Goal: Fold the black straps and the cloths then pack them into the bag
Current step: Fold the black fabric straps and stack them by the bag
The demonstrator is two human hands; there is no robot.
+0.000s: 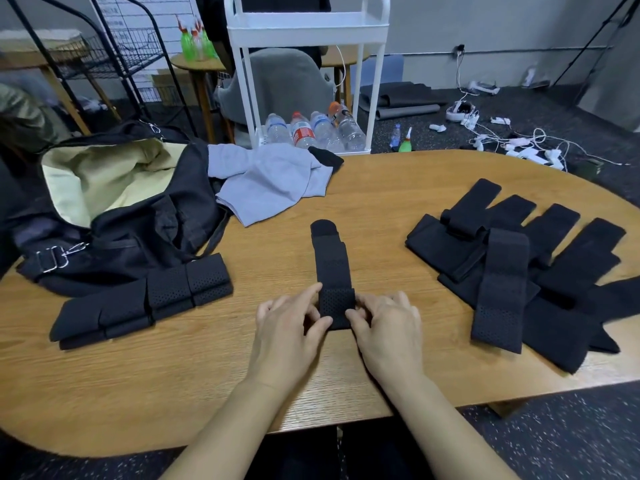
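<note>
Table [381, 202], wood, oval. Centre of frame: one black strap [330, 268], lying lengthwise, near end folded over. Left hand [289, 327] and right hand [384, 323] each pinch that folded end, one from each side. Lower left: row of folded straps [145, 299], touching the bag [114, 209]. Bag at left, open, pale lining showing. Upper centre: grey cloths [273, 181], unfolded, just beside the bag. Right: pile of unfolded straps [526, 271], overlapping. Behind the table: white cart [304, 36] with bottles [311, 131].

Makeshift lab or studio — tripod legs [588, 39], floor cables [519, 140], headset [460, 112], white cart [304, 36], wooden table [381, 209].
</note>
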